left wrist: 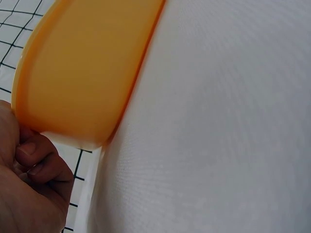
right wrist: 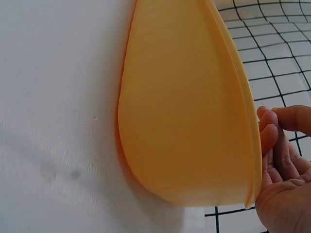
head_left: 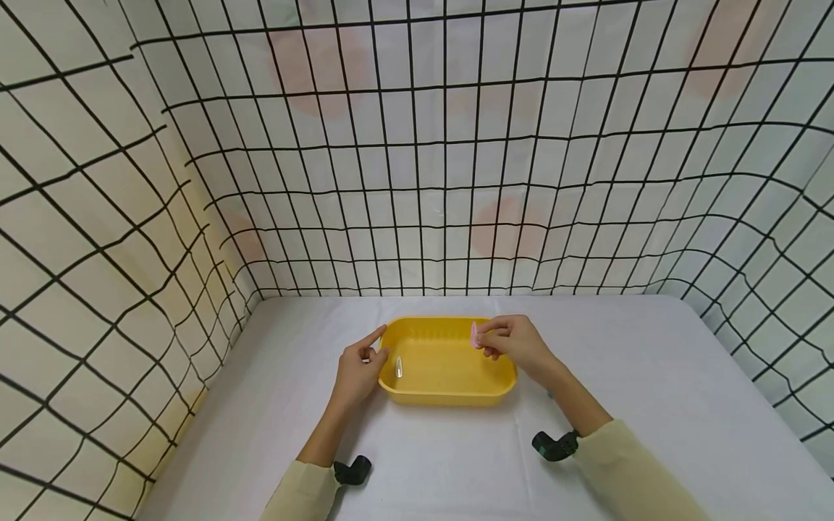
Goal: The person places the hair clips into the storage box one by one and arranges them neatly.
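Observation:
A yellow plastic tray (head_left: 449,398) with rounded corners sits on the white table. My left hand (head_left: 357,370) grips its left rim, thumb at the inner edge and index finger stretched along the outside; the other fingers curl in the left wrist view. Above the tray's right part, my right hand (head_left: 517,346) pinches a small, slim pink piece (head_left: 474,335) between thumb and fingertips. Its exact kind is too small to tell, and the tray wall hides it in the right wrist view. Inside the tray at the left lies a small, narrow silvery piece (head_left: 399,367).
White cloth covers the table (head_left: 449,463). Black grid netting (head_left: 443,181) over pale sheets stands behind the table and on both sides. A tiny bluish thing (head_left: 550,395) lies on the cloth beside my right forearm, partly hidden. Dark wrist cameras (head_left: 555,446) sit at both cuffs.

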Tool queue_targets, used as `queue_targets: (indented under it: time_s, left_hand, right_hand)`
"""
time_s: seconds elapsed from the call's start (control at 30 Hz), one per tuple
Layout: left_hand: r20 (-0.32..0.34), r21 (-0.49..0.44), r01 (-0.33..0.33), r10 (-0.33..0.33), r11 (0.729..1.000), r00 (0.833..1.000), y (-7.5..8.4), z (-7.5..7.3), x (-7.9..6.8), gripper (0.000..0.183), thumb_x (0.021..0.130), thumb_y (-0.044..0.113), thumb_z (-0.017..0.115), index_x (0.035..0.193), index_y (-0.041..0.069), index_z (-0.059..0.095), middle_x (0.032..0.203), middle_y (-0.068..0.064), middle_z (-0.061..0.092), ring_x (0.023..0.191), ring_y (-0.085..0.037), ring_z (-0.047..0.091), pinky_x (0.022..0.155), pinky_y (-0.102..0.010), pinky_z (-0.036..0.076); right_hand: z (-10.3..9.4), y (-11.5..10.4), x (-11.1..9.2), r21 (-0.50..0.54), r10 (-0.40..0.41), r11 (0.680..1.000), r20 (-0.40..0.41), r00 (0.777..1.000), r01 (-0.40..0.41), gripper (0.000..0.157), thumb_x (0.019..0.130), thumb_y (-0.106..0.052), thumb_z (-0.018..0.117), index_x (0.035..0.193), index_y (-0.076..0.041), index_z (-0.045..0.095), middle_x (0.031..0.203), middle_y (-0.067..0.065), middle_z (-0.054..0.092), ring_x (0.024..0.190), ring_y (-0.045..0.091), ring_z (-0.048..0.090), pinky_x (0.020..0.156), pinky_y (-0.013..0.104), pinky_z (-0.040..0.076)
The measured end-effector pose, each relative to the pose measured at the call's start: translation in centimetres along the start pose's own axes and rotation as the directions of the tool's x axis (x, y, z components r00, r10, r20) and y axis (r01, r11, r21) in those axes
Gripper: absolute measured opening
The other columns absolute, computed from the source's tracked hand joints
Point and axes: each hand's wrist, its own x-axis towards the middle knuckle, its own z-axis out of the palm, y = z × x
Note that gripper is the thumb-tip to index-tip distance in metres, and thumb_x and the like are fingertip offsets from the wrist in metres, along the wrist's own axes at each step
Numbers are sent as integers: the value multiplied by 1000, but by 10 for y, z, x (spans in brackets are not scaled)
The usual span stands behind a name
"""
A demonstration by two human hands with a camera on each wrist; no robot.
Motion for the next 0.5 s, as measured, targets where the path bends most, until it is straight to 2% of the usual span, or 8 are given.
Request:
queue_targets:
  time_s: [0.23, 0.33, 0.5]
  left_hand:
    - [-4, 2, 3, -3, 1000, 1000, -2, 0, 1, 47, 95, 18, 69, 141, 28, 65, 64, 0, 48, 50, -12, 38, 46, -20, 34]
    - [-7, 3, 8, -8, 1000, 1000, -1, 0, 1, 47, 95, 18, 69, 142, 28, 64, 65, 0, 48, 50, -12, 38, 46, -20, 34]
    - [-3, 7, 9, -9, 1000, 1000, 0, 0, 0, 48, 96, 19, 68, 142, 28, 64, 64, 0, 48, 50, -12, 38, 46, -20, 34]
  right_hand:
    - [21, -5, 10, -35, -9, 999, 6, 1000, 9, 23, 95, -13, 72, 109, 4, 73, 96, 29, 73, 76, 31, 68, 66, 25, 59]
    - [29, -7, 16, -32, 4, 999, 13, 1000, -3, 22, 95, -15, 72, 109, 3, 73, 96, 28, 74, 77, 33, 69, 66, 25, 58]
    - [46, -5, 23, -56, 28, 998, 19, 999, -27, 20, 95, -14, 72, 106, 2, 74, 89, 19, 77, 73, 27, 70, 64, 25, 58]
